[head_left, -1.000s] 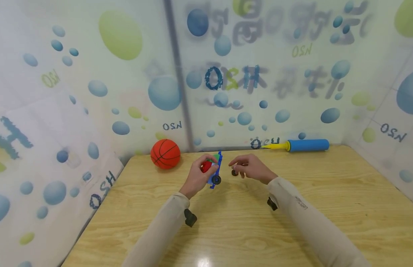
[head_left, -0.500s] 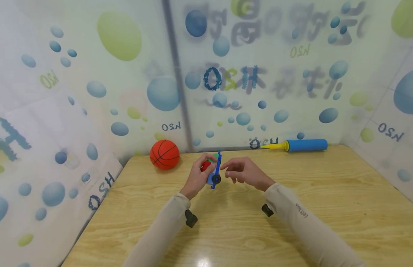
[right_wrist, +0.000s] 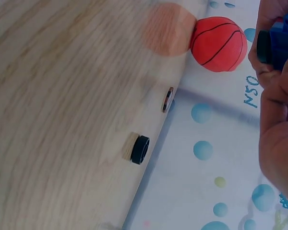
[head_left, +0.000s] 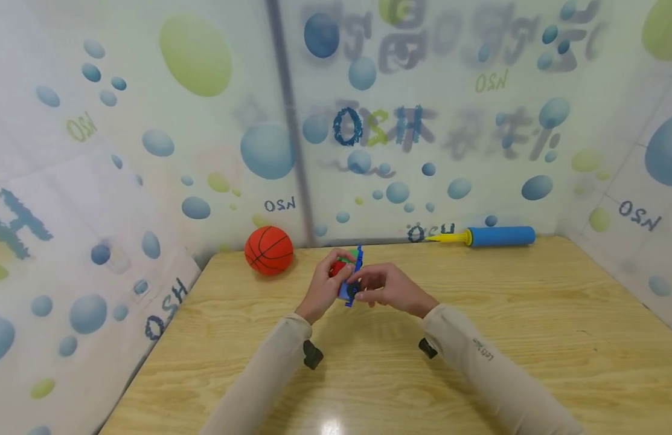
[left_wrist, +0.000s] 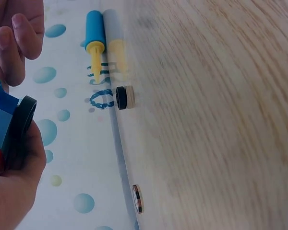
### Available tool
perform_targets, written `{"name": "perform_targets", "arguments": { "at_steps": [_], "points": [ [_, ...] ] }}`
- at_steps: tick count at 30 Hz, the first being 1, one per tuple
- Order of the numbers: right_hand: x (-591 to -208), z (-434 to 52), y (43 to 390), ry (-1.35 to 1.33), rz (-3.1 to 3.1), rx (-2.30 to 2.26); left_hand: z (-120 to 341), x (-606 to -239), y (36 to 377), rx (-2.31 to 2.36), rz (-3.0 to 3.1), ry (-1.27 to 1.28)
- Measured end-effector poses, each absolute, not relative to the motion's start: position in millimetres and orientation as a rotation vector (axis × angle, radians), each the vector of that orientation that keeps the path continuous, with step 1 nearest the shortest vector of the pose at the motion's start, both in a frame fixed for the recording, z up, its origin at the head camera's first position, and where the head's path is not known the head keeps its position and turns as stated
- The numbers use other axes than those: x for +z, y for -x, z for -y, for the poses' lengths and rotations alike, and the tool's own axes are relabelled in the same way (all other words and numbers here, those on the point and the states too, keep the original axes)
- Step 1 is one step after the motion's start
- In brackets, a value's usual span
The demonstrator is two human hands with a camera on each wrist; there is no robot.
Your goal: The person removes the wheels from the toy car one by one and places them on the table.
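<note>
My left hand (head_left: 317,291) grips a small toy car (head_left: 345,292) with blue, red and green parts, tipped so its blue underside faces right. A black wheel (left_wrist: 24,116) sits on its near side. My right hand (head_left: 392,290) has its curled fingers and thumb at the car's underside, beside and partly over the wheel. In the right wrist view, those fingers overlap the blue chassis (right_wrist: 281,45). A loose black wheel (right_wrist: 140,149) stands on the tabletop near the far edge, hidden behind my right hand in the head view.
A red basketball-patterned ball (head_left: 268,250) is at the back left of the wooden table (head_left: 477,362). A blue hand pump (head_left: 501,236) with a yellow nozzle lies at the back right. A thin round disc (right_wrist: 168,99) is near the far edge. Patterned walls stand behind and beside.
My right hand has moved left, from above the loose wheel to the toy car, and its fingers now meet the car's underside. My left hand keeps its grip in nearly the same place.
</note>
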State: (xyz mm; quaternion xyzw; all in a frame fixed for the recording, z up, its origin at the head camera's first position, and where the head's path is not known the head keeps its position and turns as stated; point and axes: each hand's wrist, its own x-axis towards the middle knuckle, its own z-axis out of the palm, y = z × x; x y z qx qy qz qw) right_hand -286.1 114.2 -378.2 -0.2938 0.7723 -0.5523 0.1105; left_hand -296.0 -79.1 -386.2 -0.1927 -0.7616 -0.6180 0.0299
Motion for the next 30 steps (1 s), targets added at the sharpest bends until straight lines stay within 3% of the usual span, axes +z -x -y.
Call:
{"name": "perform_targets", "arguments": {
  "at_steps": [19, 30],
  "points": [
    [-383.3, -101.9, 279.4, 0.842, -2.31, -1.696, 77.9, -390.6, 294.9, -1.932, 2.354, 0.599],
    [-383.2, -97.7, 278.3, 0.756, -2.324, -1.728, 71.0, -368.5, 270.2, -1.868, 2.362, 0.555]
  ]
}}
